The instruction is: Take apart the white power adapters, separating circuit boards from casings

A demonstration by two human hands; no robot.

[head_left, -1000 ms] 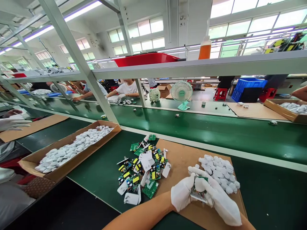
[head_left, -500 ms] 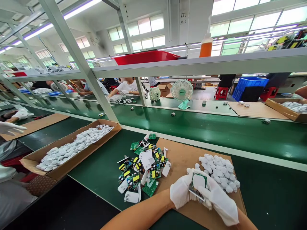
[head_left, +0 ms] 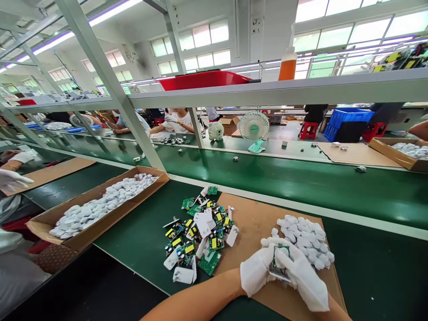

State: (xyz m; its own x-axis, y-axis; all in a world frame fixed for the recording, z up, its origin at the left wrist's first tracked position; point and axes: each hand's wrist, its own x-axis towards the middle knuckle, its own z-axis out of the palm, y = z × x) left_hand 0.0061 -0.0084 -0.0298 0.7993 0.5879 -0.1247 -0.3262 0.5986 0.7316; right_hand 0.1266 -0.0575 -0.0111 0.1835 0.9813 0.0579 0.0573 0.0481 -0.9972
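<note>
My left hand, in a white glove, grips the left side of a small green circuit board assembly. From the right, my right hand, also gloved, closes on the same assembly, its fingers over the board's face. Both hands are above a brown cardboard sheet. Just behind them on the sheet lies a heap of white rounded pieces. Left of the hands is a pile of circuit boards with yellow parts and white plug plates. The underside of the held assembly is mostly hidden.
A cardboard tray full of white pieces lies at the left. Beyond the bench runs a green conveyor belt carrying small parts. A metal shelf spans overhead. A green fan stands across. Another person's gloved hand is at far left.
My right hand's fingers have shifted over the board, covering more of its white patch, and the assembly sits slightly further right. Parts on the belt have moved left.
</note>
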